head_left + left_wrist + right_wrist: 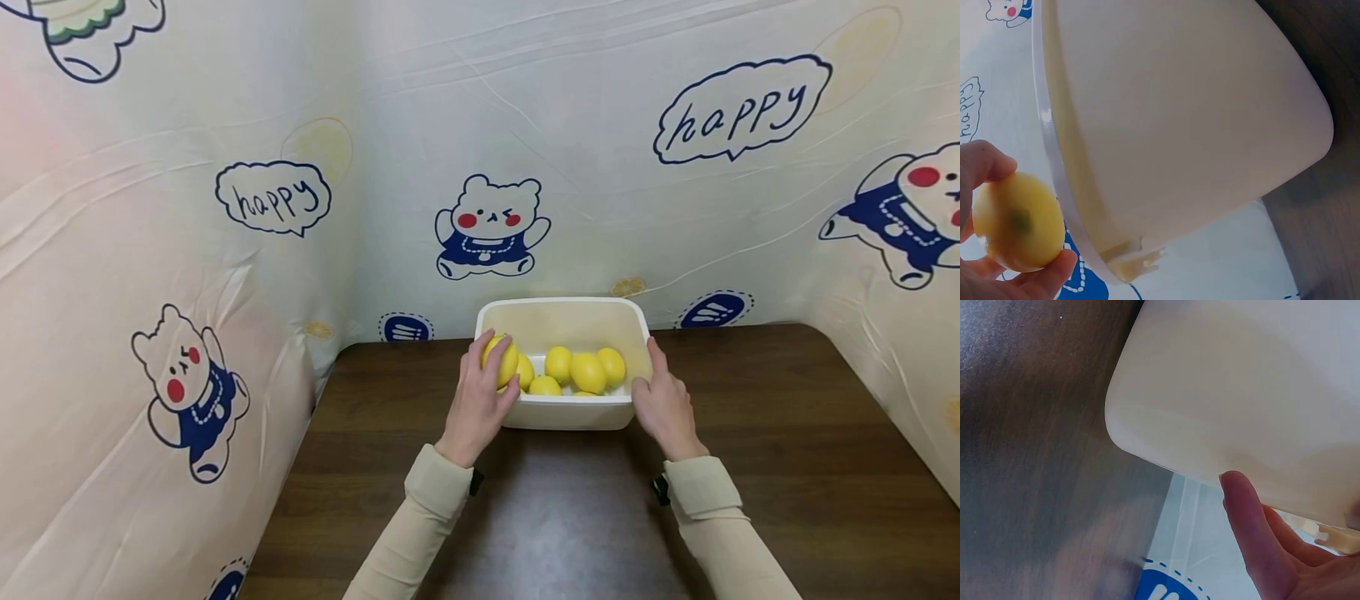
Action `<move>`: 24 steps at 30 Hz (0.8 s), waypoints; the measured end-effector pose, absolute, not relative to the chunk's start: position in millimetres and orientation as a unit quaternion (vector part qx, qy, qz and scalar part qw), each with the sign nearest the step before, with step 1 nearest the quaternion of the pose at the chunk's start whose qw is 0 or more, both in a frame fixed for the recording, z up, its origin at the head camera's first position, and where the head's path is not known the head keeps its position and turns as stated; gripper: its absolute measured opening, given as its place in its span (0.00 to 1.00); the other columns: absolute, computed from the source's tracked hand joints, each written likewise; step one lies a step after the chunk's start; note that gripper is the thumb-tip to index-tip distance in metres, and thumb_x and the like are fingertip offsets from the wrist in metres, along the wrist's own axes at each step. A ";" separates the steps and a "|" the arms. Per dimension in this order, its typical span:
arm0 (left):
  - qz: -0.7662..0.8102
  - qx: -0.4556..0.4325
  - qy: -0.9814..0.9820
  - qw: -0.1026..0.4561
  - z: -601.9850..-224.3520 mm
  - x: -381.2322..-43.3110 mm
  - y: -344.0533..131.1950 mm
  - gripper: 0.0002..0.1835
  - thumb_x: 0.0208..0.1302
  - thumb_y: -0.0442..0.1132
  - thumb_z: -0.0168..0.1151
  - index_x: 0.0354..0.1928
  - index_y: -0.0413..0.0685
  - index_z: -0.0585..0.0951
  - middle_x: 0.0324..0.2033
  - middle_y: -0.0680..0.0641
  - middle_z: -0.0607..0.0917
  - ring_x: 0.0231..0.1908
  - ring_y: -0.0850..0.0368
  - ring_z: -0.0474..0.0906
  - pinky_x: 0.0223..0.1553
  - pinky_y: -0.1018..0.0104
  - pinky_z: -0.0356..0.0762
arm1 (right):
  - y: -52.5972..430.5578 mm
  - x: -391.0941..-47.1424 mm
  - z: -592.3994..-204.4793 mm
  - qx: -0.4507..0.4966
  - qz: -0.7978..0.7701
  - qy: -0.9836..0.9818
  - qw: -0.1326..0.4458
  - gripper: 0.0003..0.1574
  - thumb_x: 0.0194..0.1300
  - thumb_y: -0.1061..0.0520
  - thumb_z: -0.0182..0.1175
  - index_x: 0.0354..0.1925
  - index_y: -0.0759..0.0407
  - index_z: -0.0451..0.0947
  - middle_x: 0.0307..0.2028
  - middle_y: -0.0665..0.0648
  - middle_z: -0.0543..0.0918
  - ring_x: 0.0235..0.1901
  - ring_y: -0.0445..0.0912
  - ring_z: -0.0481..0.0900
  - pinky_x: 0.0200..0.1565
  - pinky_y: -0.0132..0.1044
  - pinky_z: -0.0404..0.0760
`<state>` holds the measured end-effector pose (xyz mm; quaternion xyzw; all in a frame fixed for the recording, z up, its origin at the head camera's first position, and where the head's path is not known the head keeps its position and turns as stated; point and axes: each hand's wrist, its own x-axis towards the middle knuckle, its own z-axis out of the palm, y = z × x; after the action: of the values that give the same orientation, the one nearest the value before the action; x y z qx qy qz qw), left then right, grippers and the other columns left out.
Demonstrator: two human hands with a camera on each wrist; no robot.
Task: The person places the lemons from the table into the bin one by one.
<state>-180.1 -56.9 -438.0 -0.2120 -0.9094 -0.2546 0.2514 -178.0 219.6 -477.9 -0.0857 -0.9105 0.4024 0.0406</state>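
Observation:
A cream plastic bin [566,416] with a white rim stands at the back of the table, with several yellow lemons [588,372] lying inside. Over its left end, my left hand [474,402] holds one lemon [504,360] between thumb and fingers. The left wrist view shows this held lemon [1019,219] just beyond the bin's rim [1063,169], its stem-end spot facing the camera. My right hand [666,407] grips the bin's near right corner, the thumb at the front and the fingers along the right side. In the right wrist view, one finger [1241,506] lies along the outer wall [1222,394].
The dark wooden table [570,517] extends in front of the bin and to both sides. Printed cloth [405,167] with bears and lettering hangs behind it and at the left and right. The bin's back rim overlaps the back cloth in the head view.

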 end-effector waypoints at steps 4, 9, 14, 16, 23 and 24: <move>-0.256 -0.212 -0.908 0.254 -440.3 -181.6 -56.5 0.29 0.57 0.36 0.66 0.62 0.47 0.71 0.64 0.39 0.68 0.55 0.43 0.71 0.53 0.58 0.80 | 219.3 -178.4 -478.1 -0.086 0.402 -0.911 0.038 0.43 0.69 0.55 0.39 0.78 0.50 0.36 0.71 0.70 0.58 0.53 0.67 0.74 0.53 0.65 0.72; -0.255 -0.210 -0.908 0.257 -442.7 -183.9 -55.2 0.30 0.57 0.35 0.67 0.63 0.46 0.71 0.64 0.39 0.68 0.56 0.43 0.71 0.54 0.57 0.79 | 219.3 -178.9 -478.5 -0.087 0.402 -0.911 0.035 0.43 0.69 0.55 0.39 0.78 0.49 0.35 0.72 0.70 0.58 0.51 0.66 0.74 0.52 0.65 0.73; -0.257 -0.215 -0.908 0.251 -444.4 -185.3 -52.9 0.29 0.58 0.35 0.67 0.63 0.46 0.72 0.65 0.39 0.68 0.57 0.43 0.70 0.55 0.57 0.78 | 219.3 -179.4 -478.9 -0.086 0.400 -0.912 0.036 0.43 0.69 0.55 0.39 0.78 0.49 0.35 0.71 0.70 0.58 0.50 0.65 0.74 0.51 0.64 0.73; -0.257 -0.214 -0.910 0.246 -445.1 -185.5 -52.1 0.29 0.58 0.35 0.67 0.63 0.47 0.71 0.65 0.40 0.67 0.57 0.44 0.70 0.56 0.58 0.78 | 219.1 -179.6 -478.9 -0.085 0.399 -0.912 0.036 0.43 0.69 0.55 0.39 0.78 0.49 0.35 0.71 0.70 0.58 0.49 0.65 0.74 0.50 0.64 0.73; -0.256 -0.212 -0.911 0.242 -449.1 -187.3 -52.2 0.29 0.59 0.34 0.65 0.64 0.48 0.70 0.67 0.40 0.66 0.59 0.44 0.68 0.57 0.57 0.77 | 218.9 -180.2 -479.4 -0.086 0.400 -0.912 0.040 0.43 0.69 0.55 0.39 0.78 0.50 0.36 0.71 0.71 0.59 0.48 0.64 0.75 0.50 0.64 0.74; -0.255 -0.212 -0.912 0.243 -449.5 -187.6 -52.3 0.29 0.59 0.34 0.65 0.64 0.47 0.71 0.66 0.40 0.66 0.59 0.44 0.68 0.57 0.57 0.77 | 219.1 -180.3 -479.6 -0.086 0.399 -0.912 0.041 0.43 0.69 0.55 0.39 0.78 0.50 0.36 0.71 0.71 0.59 0.48 0.64 0.75 0.50 0.63 0.74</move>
<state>-187.6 -52.3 -449.5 -0.2122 -0.9115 -0.2551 0.2429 -180.3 219.1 -479.6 -0.0862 -0.9120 0.3990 0.0411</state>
